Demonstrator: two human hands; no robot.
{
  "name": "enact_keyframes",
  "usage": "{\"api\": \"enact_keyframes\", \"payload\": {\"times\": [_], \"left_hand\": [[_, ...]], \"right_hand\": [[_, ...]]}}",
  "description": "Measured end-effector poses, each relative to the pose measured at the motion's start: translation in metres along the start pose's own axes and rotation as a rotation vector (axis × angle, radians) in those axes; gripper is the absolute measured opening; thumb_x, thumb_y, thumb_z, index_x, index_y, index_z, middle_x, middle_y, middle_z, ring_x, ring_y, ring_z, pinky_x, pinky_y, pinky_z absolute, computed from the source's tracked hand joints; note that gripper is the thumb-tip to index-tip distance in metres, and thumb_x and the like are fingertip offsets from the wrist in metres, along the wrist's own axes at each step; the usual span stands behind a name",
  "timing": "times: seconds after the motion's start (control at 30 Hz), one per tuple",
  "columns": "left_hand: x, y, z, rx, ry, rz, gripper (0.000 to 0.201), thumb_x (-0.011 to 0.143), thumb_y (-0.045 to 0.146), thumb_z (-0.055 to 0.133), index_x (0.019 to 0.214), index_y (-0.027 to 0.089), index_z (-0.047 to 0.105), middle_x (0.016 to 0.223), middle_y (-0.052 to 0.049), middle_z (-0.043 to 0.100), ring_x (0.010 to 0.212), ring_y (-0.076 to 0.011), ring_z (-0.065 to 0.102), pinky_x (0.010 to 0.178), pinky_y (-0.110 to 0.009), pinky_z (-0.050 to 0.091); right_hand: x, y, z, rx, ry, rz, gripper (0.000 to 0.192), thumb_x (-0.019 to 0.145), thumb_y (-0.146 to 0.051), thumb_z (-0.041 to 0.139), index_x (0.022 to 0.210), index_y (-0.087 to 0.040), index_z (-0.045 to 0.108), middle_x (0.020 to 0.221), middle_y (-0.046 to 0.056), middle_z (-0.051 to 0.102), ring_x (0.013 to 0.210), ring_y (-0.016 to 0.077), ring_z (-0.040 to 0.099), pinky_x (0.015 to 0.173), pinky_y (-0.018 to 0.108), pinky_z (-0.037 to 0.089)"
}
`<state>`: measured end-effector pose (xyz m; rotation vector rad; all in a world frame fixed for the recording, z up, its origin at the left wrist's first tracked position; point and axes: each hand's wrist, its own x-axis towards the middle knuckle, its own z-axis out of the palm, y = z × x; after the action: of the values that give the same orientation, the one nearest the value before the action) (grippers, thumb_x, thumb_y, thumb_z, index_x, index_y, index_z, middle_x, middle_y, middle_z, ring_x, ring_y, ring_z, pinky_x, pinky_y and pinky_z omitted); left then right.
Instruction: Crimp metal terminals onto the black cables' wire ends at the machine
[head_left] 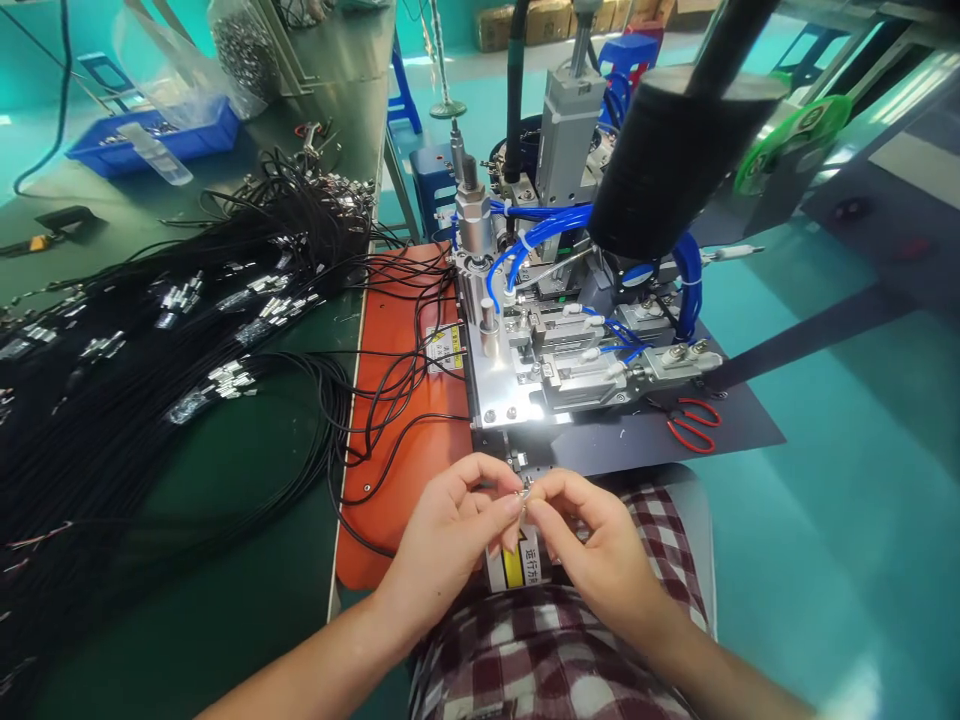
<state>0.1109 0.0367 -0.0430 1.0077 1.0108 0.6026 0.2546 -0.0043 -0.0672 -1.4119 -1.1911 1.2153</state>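
My left hand and my right hand meet just in front of the machine's near edge. Thumb and forefinger of each are pinched together around a tiny silvery piece; it is too small and too covered by fingertips to name. Right beyond the fingertips sits a small metal fixture at the edge of the machine. Below the hands shows a label with a yellow stripe. Black cables run from the machine's left side across an orange panel.
Bundles of black cables with metal connectors cover much of the green table at left. A blue tray stands at its far end. Red-handled cutters lie right of the machine. A black cylinder hangs over the machine.
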Motion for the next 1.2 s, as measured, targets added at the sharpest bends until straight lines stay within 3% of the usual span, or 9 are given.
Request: {"api": "enact_keyframes", "payload": {"times": [0.1,0.23,0.33,0.47,0.57,0.83,0.97,1.07,1.2], "left_hand": [[-0.002,-0.002,0.005,0.066,0.114,0.169,0.008,0.08,0.022,0.064,0.08,0.018,0.058,0.075,0.001,0.054,0.06,-0.0086,0.05,0.055,-0.019,0.042],[0.001,0.004,0.006,0.041,0.058,0.081,0.019,0.078,0.023,0.064,0.095,0.019,0.055,0.079,0.001,0.053,0.065,-0.0106,0.052,0.058,-0.021,0.044],[0.003,0.006,0.002,0.168,0.015,0.032,0.015,0.079,0.023,0.064,0.091,0.018,0.056,0.073,0.003,0.052,0.064,-0.01,0.051,0.058,-0.02,0.043],[0.0,0.001,-0.002,0.384,0.067,0.159,0.011,0.085,0.026,0.058,0.079,0.017,0.06,0.072,0.001,0.057,0.065,-0.0111,0.052,0.058,-0.02,0.041],[-0.002,-0.002,-0.001,0.462,0.098,0.206,0.015,0.088,0.027,0.054,0.08,0.018,0.064,0.076,-0.002,0.062,0.07,-0.0133,0.055,0.059,-0.021,0.041],[-0.005,-0.001,-0.002,0.373,0.033,0.111,0.019,0.09,0.032,0.051,0.086,0.019,0.065,0.068,0.001,0.059,0.049,-0.0069,0.044,0.046,-0.018,0.035],[-0.003,0.0,-0.001,0.165,-0.046,0.036,0.023,0.09,0.032,0.051,0.108,0.02,0.058,0.062,0.003,0.054,0.043,-0.0046,0.036,0.041,-0.017,0.028],[0.001,0.001,-0.002,0.022,-0.107,-0.022,0.03,0.09,0.032,0.051,0.117,0.019,0.05,0.058,0.006,0.051,0.039,-0.0034,0.034,0.039,-0.016,0.025],[0.005,0.001,-0.004,-0.02,-0.111,-0.053,0.024,0.087,0.033,0.056,0.107,0.019,0.053,0.057,0.005,0.055,0.036,-0.0035,0.041,0.038,-0.015,0.028]], "right_hand": [[0.001,0.003,0.0,0.036,-0.008,-0.013,0.016,0.09,-0.024,0.051,0.075,-0.019,0.055,0.068,-0.002,0.055,0.059,0.0112,0.047,0.054,0.023,0.038],[0.002,0.006,-0.003,0.1,-0.015,0.03,0.014,0.091,-0.025,0.051,0.078,-0.02,0.054,0.07,-0.003,0.051,0.054,0.0092,0.042,0.051,0.022,0.037],[0.001,0.006,-0.005,0.037,0.018,-0.009,0.015,0.091,-0.025,0.051,0.076,-0.02,0.053,0.07,-0.003,0.05,0.056,0.01,0.043,0.053,0.022,0.038],[-0.003,0.006,-0.005,-0.009,0.033,-0.077,0.016,0.091,-0.024,0.05,0.076,-0.02,0.053,0.07,-0.003,0.05,0.061,0.0112,0.046,0.056,0.023,0.039],[-0.003,0.009,-0.008,0.028,-0.015,-0.028,0.015,0.091,-0.025,0.051,0.077,-0.02,0.054,0.071,-0.002,0.051,0.062,0.0113,0.046,0.056,0.023,0.038],[0.008,-0.007,-0.012,0.277,-0.01,0.106,0.019,0.083,-0.036,0.059,0.075,-0.019,0.056,0.062,-0.004,0.051,0.047,0.0079,0.038,0.044,0.021,0.033],[0.011,-0.008,-0.006,0.343,-0.034,0.166,0.022,0.081,-0.038,0.06,0.073,-0.019,0.055,0.054,-0.007,0.044,0.044,0.0075,0.035,0.043,0.021,0.03],[0.009,-0.004,-0.002,0.258,-0.016,0.153,0.021,0.084,-0.034,0.057,0.071,-0.018,0.053,0.054,-0.007,0.043,0.045,0.0081,0.035,0.045,0.022,0.03],[0.003,0.001,0.0,-0.011,0.082,-0.02,0.016,0.086,-0.022,0.054,0.07,-0.018,0.054,0.063,-0.003,0.05,0.055,0.0101,0.043,0.052,0.023,0.036]]}}
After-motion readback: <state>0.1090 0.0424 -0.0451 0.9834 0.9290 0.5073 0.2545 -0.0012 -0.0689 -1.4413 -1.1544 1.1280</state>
